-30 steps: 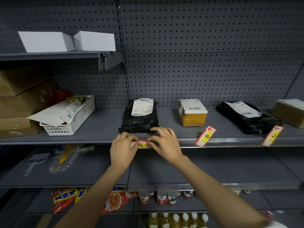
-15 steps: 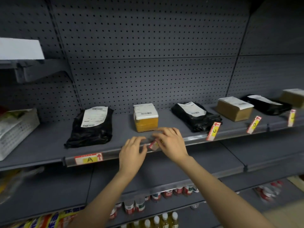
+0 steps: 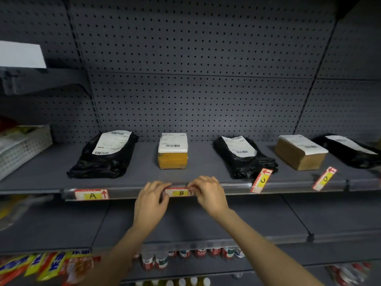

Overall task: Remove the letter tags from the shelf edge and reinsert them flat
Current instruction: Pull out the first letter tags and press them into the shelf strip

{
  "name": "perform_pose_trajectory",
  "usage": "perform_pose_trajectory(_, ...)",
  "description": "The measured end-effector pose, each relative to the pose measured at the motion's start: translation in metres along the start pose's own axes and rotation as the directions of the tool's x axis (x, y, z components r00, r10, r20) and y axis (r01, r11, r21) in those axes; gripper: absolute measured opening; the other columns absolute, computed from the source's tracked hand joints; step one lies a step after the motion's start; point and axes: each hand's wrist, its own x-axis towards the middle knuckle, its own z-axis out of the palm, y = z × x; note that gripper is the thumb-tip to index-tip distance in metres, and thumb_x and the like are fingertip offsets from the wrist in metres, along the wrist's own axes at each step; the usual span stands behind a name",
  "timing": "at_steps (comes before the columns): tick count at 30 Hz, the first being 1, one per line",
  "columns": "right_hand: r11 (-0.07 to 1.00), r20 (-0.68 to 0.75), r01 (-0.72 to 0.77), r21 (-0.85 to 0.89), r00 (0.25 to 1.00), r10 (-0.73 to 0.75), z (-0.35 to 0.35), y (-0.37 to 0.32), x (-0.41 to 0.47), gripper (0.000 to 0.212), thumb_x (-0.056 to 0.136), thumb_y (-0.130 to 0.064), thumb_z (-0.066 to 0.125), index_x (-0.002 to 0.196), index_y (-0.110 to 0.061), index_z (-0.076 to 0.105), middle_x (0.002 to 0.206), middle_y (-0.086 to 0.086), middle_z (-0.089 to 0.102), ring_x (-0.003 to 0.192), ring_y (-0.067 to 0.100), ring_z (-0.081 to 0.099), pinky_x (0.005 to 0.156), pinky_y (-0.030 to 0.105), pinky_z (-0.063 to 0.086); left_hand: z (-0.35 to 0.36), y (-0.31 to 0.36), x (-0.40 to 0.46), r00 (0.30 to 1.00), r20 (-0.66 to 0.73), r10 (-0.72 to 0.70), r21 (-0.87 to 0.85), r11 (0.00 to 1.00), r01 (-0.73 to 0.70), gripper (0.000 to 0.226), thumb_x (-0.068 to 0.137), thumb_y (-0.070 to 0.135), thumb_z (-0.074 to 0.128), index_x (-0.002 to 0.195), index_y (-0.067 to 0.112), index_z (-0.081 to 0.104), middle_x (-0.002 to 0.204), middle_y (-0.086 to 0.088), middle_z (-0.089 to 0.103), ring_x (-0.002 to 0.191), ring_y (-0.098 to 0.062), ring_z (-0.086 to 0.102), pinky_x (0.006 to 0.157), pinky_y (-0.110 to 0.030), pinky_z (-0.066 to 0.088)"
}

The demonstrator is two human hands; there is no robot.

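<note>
Two bare hands meet at the front edge of a grey metal shelf. The left hand and the right hand each hold one end of the B tag. The fingertips of both hands curl in and pinch the small paper card, thumbs below and fingers on top. The B tag lies flat in the shiny clear strip along the shelf edge. It is a little rectangle, red and white with a yellow patch.

The A tag sits flat in the same strip, to the left. The C tag and the D tag stick up at a slant further right.

On the shelf rest a crinkly black bag with a white label, a small yellow box, another black bag and a brown cardboard box. Behind them stands a grey wall full of little round holes.
</note>
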Motion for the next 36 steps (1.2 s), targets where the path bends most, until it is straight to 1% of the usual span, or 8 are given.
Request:
perform_pose_trajectory(3,0.998,-0.007,0.032,0.056,0.999,-0.031,0.015,-0.017,0.004,0.011,0.085,-0.015,0.062,0.087,-0.020,0.070,0.084,0.002,0.068,0.084,0.025,0.061,0.075,0.032,0.038,-0.005,-0.007,-0.008,0.999,-0.025,-0.043,-0.009,0.999,0.043,0.033,0.081,0.004,0.060,0.111,0.015,0.065,0.106,-0.004,0.067,0.099,-0.026,0.059,0.087,-0.038,0.048)
perform_pose_trajectory(8,0.997,-0.060,0.020,0.080,0.998,-0.015,0.025,-0.024,0.005,0.013,0.088,-0.016,0.059,0.092,-0.023,0.069,0.087,0.000,0.067,0.084,0.022,0.059,0.075,0.032,0.038,-0.022,-0.023,-0.014,0.999,0.014,-0.045,-0.047,0.998,0.046,0.044,0.083,0.006,0.059,0.124,0.021,0.054,0.116,-0.001,0.065,0.109,-0.022,0.056,0.099,-0.042,0.044)
perform_pose_trajectory(13,0.999,-0.078,0.028,0.027,0.997,-0.026,0.024,-0.023,0.002,0.016,0.087,-0.013,0.059,0.095,-0.022,0.070,0.088,0.001,0.066,0.083,0.023,0.059,0.072,0.032,0.040,-0.026,-0.032,-0.012,1.000,0.018,-0.024,-0.058,0.998,0.025,0.040,0.082,0.005,0.059,0.120,0.021,0.058,0.112,-0.003,0.066,0.105,-0.024,0.058,0.093,-0.037,0.044)
perform_pose_trajectory(17,0.999,-0.096,0.031,-0.026,0.995,-0.033,0.021,-0.023,-0.006,0.020,0.087,-0.018,0.060,0.104,-0.022,0.069,0.096,0.003,0.063,0.088,0.024,0.057,0.074,0.032,0.039,-0.025,-0.023,-0.007,0.999,-0.020,-0.028,-0.025,0.999,0.027,0.033,0.083,0.008,0.061,0.115,0.016,0.061,0.107,-0.009,0.068,0.101,-0.029,0.059,0.091,-0.041,0.044)
perform_pose_trajectory(22,0.998,-0.171,-0.044,-0.044,0.985,0.036,-0.002,-0.001,-0.018,0.026,0.087,-0.023,0.059,0.113,-0.022,0.062,0.106,0.001,0.062,0.097,0.023,0.057,0.079,0.033,0.037,-0.015,0.014,0.011,0.994,-0.077,-0.074,-0.197,0.979,0.058,0.034,0.084,0.008,0.056,0.116,0.020,0.058,0.112,-0.004,0.064,0.106,-0.023,0.055,0.091,-0.042,0.046)
perform_pose_trajectory(26,0.986,-0.238,-0.114,-0.120,0.968,0.083,-0.034,0.034,-0.029,0.027,0.084,-0.021,0.060,0.111,-0.022,0.062,0.112,0.001,0.061,0.101,0.024,0.056,0.085,0.030,0.032,0.018,0.060,0.018,0.999,0.024,0.043,-0.224,0.974,-0.037,0.036,0.083,0.011,0.057,0.118,0.023,0.057,0.118,-0.001,0.062,0.111,-0.023,0.054,0.092,-0.042,0.047)
perform_pose_trajectory(30,0.970,-0.288,-0.134,-0.202,0.955,0.071,-0.070,0.080,-0.042,0.029,0.083,-0.019,0.061,0.112,-0.023,0.062,0.117,0.000,0.062,0.107,0.023,0.056,0.089,0.029,0.034,0.059,0.107,0.014,0.988,0.109,0.113,-0.250,0.965,-0.082,0.039,0.083,0.013,0.057,0.120,0.025,0.055,0.120,0.001,0.063,0.111,-0.020,0.056,0.092,-0.037,0.046)
perform_pose_trajectory(36,0.962,-0.244,-0.104,-0.251,0.969,0.041,-0.110,0.134,-0.049,0.034,0.085,-0.017,0.060,0.118,-0.024,0.060,0.123,-0.001,0.059,0.114,0.022,0.053,0.089,0.035,0.038,0.108,0.161,0.012,0.986,0.138,0.092,-0.256,0.965,-0.054,0.039,0.083,0.016,0.056,0.121,0.027,0.054,0.120,0.003,0.064,0.110,-0.019,0.057,0.090,-0.036,0.048)
